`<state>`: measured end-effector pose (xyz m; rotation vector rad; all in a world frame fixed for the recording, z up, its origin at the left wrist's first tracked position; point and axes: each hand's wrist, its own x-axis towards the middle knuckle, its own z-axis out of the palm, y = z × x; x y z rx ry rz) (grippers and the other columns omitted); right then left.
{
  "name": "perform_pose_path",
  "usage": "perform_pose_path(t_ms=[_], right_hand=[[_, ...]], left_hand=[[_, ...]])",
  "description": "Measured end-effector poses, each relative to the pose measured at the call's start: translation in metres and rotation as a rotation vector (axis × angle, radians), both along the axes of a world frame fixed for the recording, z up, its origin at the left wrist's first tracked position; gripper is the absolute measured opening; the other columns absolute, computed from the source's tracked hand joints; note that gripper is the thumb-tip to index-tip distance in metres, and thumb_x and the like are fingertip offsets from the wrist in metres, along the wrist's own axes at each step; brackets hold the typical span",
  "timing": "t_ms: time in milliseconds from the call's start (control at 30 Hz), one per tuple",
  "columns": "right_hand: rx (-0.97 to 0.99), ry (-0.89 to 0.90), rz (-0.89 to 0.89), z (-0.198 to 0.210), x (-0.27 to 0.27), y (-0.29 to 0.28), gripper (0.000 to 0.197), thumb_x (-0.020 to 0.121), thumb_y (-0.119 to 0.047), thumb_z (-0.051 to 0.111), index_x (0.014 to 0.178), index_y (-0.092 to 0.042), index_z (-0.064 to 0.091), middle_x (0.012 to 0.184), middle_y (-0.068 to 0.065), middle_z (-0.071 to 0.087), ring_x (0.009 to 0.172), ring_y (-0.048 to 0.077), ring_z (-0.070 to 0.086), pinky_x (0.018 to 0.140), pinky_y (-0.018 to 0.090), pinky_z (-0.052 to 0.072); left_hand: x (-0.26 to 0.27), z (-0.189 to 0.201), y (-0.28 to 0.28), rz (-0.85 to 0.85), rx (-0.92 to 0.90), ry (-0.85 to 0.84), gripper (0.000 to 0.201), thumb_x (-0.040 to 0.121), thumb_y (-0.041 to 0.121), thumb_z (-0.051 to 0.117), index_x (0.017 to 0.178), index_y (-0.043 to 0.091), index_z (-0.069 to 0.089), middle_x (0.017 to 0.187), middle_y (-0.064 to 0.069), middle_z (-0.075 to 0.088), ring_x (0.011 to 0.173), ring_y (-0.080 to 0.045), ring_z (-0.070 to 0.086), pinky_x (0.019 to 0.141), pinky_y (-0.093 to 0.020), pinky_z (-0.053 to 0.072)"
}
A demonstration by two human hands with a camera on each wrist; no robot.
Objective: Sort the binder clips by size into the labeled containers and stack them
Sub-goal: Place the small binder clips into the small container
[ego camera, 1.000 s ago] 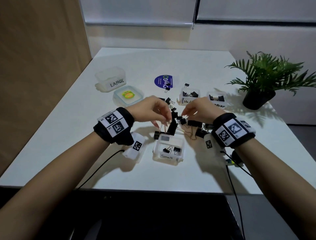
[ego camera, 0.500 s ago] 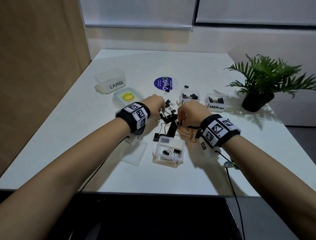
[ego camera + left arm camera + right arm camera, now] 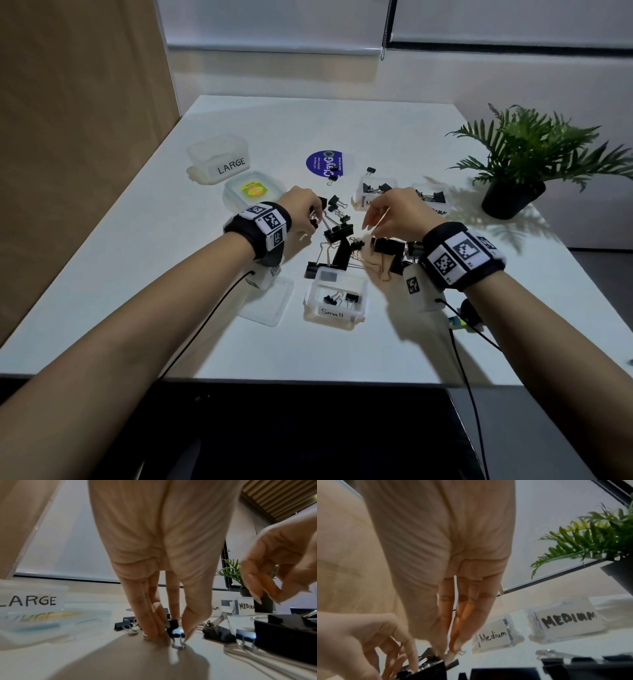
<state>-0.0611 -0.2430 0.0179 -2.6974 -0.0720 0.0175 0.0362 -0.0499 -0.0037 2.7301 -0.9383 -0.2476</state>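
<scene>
Sitting nearest is the box marked Small (image 3: 334, 301), two clips inside. Behind it, a small clip (image 3: 176, 631) is pinched by the left hand (image 3: 301, 210) on the tabletop (image 3: 137, 274). The right hand (image 3: 397, 216) is held loosely open over the clip pile (image 3: 346, 246).

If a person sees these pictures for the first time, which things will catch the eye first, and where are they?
The eye goes first to the tangle of black binder clips at the middle of the white table, where the left hand pinches a small clip and the right hand hovers with curled fingers. Next come the box marked LARGE at far left and the green potted plant at far right.
</scene>
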Motion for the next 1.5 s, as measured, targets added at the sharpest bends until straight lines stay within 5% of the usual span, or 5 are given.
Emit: perform_pose_path(t_ms=[433,633,867,1033,1500], right_hand=[[-0.307,0.066,0.067,-0.018,0.004,0.021,0.019,0.073,-0.029,0.077,0.09,-0.025,0.072,0.091,-0.007,0.068,0.091,0.014,0.061,0.07,0.027,0.049],[-0.316,0.07,0.045,-0.016,0.001,0.019,0.015,0.072,-0.03,0.078,0.085,-0.026,0.071,0.085,-0.008,0.063,0.085,0.013,0.058,0.066,0.026,0.047],[-0.189,0.008,-0.019,-0.013,-0.008,0.009,0.012,0.074,-0.029,0.074,0.083,-0.023,0.07,0.075,-0.01,0.064,0.077,0.009,0.059,0.06,0.023,0.04],[-0.056,-0.008,-0.045,-0.01,-0.012,-0.002,0.011,0.07,-0.022,0.075,0.078,-0.02,0.068,0.073,-0.008,0.065,0.07,0.01,0.059,0.06,0.027,0.048],[0.349,0.395,0.292,0.022,-0.045,0.012,0.013,0.082,-0.008,0.073,0.094,-0.011,0.068,0.085,0.005,0.075,0.078,0.012,0.069,0.081,0.04,0.054]], left_hand=[[0.0,0.003,0.008,0.0,-0.16,0.069,0.009,0.073,-0.003,0.073,0.08,0.002,0.071,0.067,-0.005,0.065,0.055,-0.007,0.059,0.053,-0.008,0.044],[-0.019,0.022,0.019,-0.075,-0.392,0.28,0.01,0.078,-0.003,0.072,0.088,-0.001,0.07,0.074,-0.013,0.07,0.065,-0.02,0.07,0.059,-0.023,0.057],[-0.065,0.037,0.025,-0.277,-0.388,0.396,0.012,0.078,0.01,0.077,0.089,0.006,0.073,0.078,-0.014,0.074,0.068,-0.015,0.07,0.056,-0.022,0.052],[-0.081,0.028,0.025,-0.36,-0.314,0.464,0.018,0.075,0.011,0.08,0.091,0.004,0.072,0.081,-0.008,0.075,0.076,-0.015,0.07,0.075,-0.031,0.055],[-0.08,0.006,0.034,-0.109,-0.139,0.346,0.02,0.082,0.022,0.075,0.08,0.002,0.072,0.061,-0.005,0.068,0.052,-0.011,0.063,0.053,-0.021,0.052]])
